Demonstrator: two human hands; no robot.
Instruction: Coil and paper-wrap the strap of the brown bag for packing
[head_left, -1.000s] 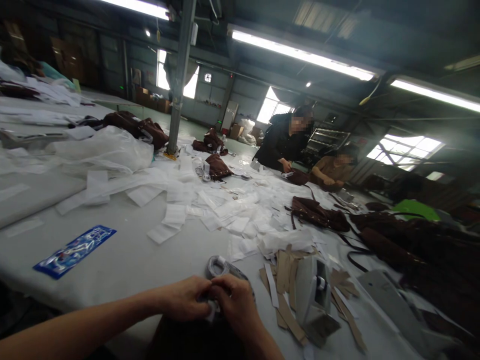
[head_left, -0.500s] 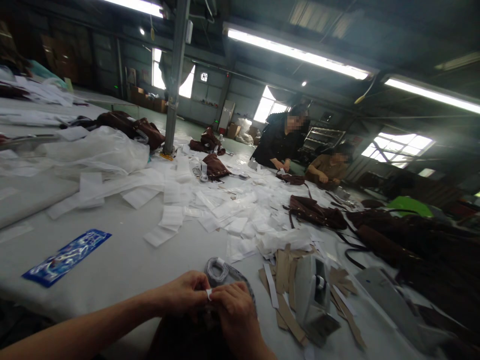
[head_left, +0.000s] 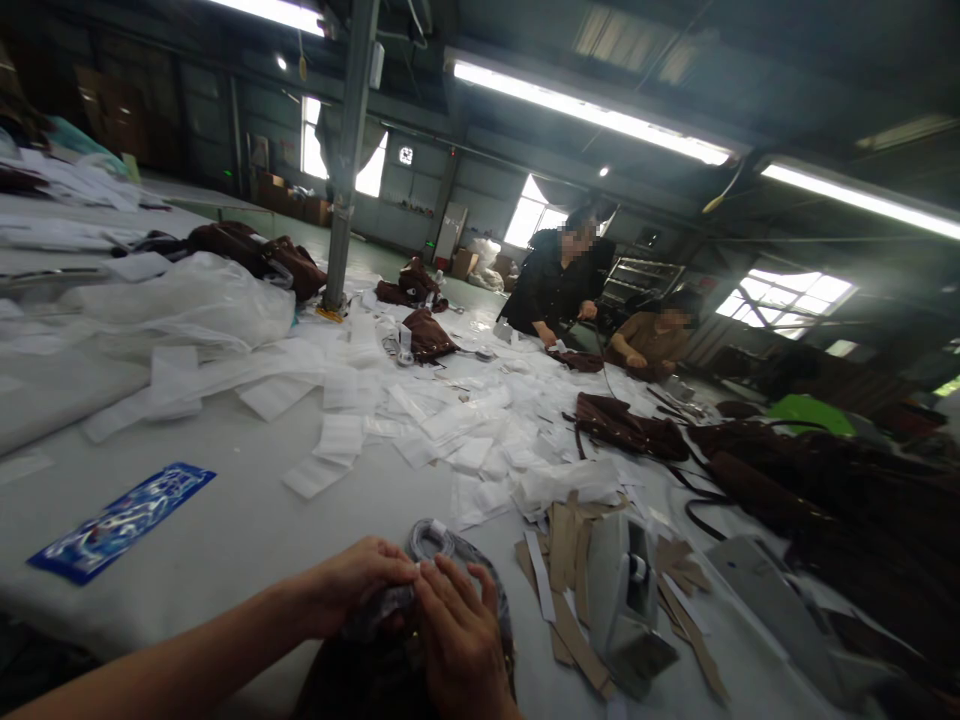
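My left hand [head_left: 351, 590] is closed, its fingertips pinching a strap wrapped in clear plastic [head_left: 379, 606] at the table's near edge. That strap belongs to a dark brown bag [head_left: 360, 675] lying under both hands. My right hand [head_left: 459, 632] rests on the bag with fingers stretched forward and slightly apart, the index tip meeting my left fingertips. A grey coiled, plastic-wrapped part [head_left: 435, 538] lies just beyond the hands.
A grey tape dispenser [head_left: 626, 600] stands right of my hands among brown cardboard strips [head_left: 564, 540]. A blue packet [head_left: 120, 520] lies left. White paper pieces [head_left: 450, 425], a plastic bag [head_left: 187, 300] and brown bags [head_left: 630, 425] cover the table. Two people [head_left: 559, 285] work at the far side.
The small white piece pinched between both hands half a second ago no longer shows. My right fingers have stretched out over the bag, and the left hand has shifted slightly left.
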